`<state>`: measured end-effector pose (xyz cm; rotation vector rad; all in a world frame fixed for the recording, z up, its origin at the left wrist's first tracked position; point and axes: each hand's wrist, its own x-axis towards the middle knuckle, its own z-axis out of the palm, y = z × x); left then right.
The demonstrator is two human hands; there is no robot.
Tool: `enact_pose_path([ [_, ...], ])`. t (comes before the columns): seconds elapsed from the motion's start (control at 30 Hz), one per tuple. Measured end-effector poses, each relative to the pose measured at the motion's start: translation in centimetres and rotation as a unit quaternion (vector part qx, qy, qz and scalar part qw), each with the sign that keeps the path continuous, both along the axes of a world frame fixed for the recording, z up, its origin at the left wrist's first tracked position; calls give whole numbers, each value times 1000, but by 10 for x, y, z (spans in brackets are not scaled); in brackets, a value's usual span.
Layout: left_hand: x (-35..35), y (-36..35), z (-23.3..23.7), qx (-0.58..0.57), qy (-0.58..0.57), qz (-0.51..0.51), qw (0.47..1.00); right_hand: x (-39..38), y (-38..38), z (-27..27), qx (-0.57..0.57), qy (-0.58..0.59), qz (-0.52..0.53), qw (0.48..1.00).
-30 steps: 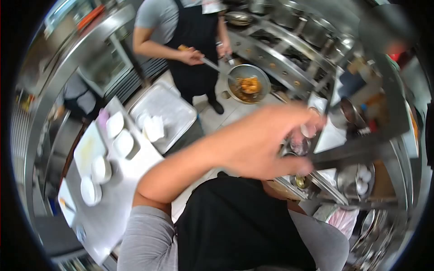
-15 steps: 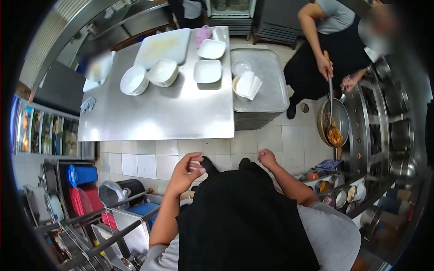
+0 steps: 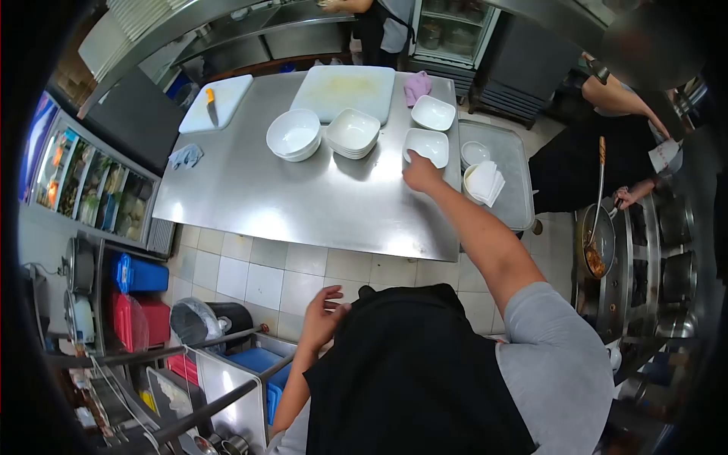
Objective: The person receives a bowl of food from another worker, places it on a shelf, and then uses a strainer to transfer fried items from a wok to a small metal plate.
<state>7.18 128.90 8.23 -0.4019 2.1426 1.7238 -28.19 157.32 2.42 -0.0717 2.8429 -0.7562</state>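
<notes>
My right hand [image 3: 422,174] reaches over the steel table [image 3: 303,208], its fingers closed at the near-left rim of a square white bowl [image 3: 427,145]. Just behind that stands another square white bowl [image 3: 434,114]. Low in front of my apron, my left hand [image 3: 324,317] hangs with loosely bent fingers apart, holding nothing. Further left on the table are a stack of square white bowls [image 3: 353,130] and a stack of round white bowls [image 3: 293,133].
Cutting boards [image 3: 345,89] lie at the back; a yellow-handled knife [image 3: 211,108] rests on the left one. A metal tray [image 3: 516,152] holds small bowls and white napkins [image 3: 485,183]. At right, a co-worker's hand [image 3: 625,197] grips a pan [image 3: 598,246].
My right hand has reached forward from beside my body to the nearer square bowl. My left hand stays low. The view has turned right; the co-worker's other hand has left the ladle.
</notes>
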Motion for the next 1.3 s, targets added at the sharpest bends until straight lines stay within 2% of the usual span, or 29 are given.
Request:
enact_pose_path([
  [0.07, -8, -27, -14, -50, 44, 64, 996, -5, -17, 9, -15, -6, -24, 1000],
  [0.17, -23, -53, -6, -76, 35, 110, 990, -15, -40, 18, -41, -21, -40, 998],
  [0.23, -34, -64, -3, -94, 36, 108, 989, -15, -63, 24, -20, 46, 74, 996],
  [0.27, -39, -70, -6, -108, 42, 98, 988, -16, -74, 35, -2, 6, 80, 997],
  [0.33, -47, -74, -5, -123, 48, 85, 988, -26, -88, 40, 34, 1, 44, 998],
  [0.37, -50, -73, 0, -132, 52, 84, 986, -30, -85, 41, 72, -3, 10, 997],
  [0.43, -60, -64, 14, -136, 64, 77, 986, -38, -62, 35, 81, 4, -37, 996],
  [0.5, -59, -57, 21, -144, 44, 118, 982, -31, -39, 26, 186, -155, -19, 970],
  [0.53, -55, -57, 21, -147, 41, 110, 982, -19, -33, 11, 182, -160, -25, 970],
  [0.6, -53, -55, 14, -146, 20, 96, 984, 1, -25, -18, 213, 96, -49, 971],
  [0.63, -56, -52, 10, -144, 9, 92, 985, 11, -24, -16, 214, 95, -51, 971],
  [0.7, -58, -50, 4, -142, 1, 81, 986, 48, -25, -18, 59, 170, 44, 983],
  [0.77, -73, -49, 1, -157, -7, 76, 985, 87, -25, -38, -89, 114, 138, 980],
  [0.83, -98, -50, -7, -159, -2, 47, 986, 117, -28, -64, -150, 11, 112, 982],
  [0.97, -160, -51, -19, -209, 82, -87, 970, 141, -23, -89, -145, 57, 16, 988],
  [1.03, -190, -41, -16, -196, 91, -139, 966, 144, -23, -88, -186, 65, -9, 980],
  [1.1, -216, -36, -28, -205, 86, -194, 956, 145, -17, -83, -177, 37, -51, 982],
  [1.17, -236, -38, -55, -342, 255, -347, 835, 149, -15, -81, -179, 18, -82, 980],
  [1.2, -244, -34, -61, -374, 199, -394, 816, 151, -16, -80, -178, 18, -93, 979],
  [1.23, -249, -33, -71, -370, 201, -403, 813, 153, -16, -75, -181, -6, -119, 976],
  [1.3, -260, -27, -92, -419, 143, -491, 750, 162, -18, -66, -184, -27, -155, 970],
])
